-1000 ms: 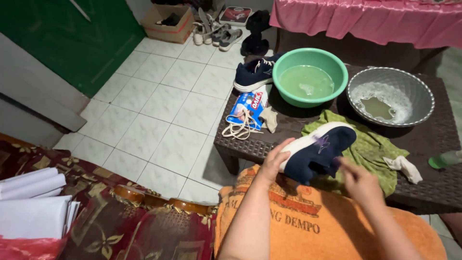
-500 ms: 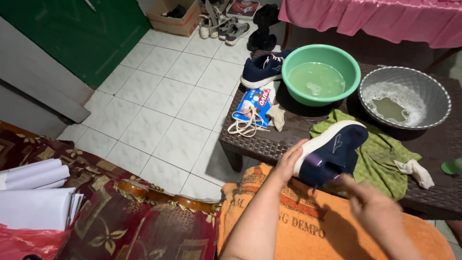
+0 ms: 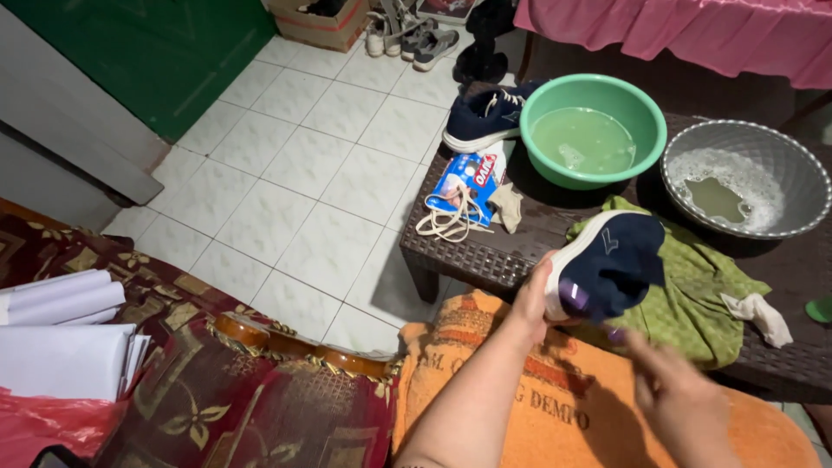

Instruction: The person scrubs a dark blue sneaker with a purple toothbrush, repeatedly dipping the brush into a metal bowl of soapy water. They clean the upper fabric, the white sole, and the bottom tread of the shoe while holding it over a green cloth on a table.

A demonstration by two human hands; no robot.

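Gripping the navy shoe (image 3: 607, 264) at its heel, the left hand (image 3: 530, 299) has lifted it higher off the green cloth (image 3: 693, 295) — the right hand (image 3: 685, 403), open and blurred, has dropped back empty.

Right hand (image 3: 685, 403) has dropped away from the shoe (image 3: 607, 264)

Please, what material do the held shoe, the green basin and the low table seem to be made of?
Shoe, in the left hand: probably dark navy fabric, matte, with a white sole that looks like rubber.
Green basin: likely plastic, with a smooth, slightly glossy rim.
Table: dark woven surface, like rattan or a synthetic weave; which of the two I cannot tell.
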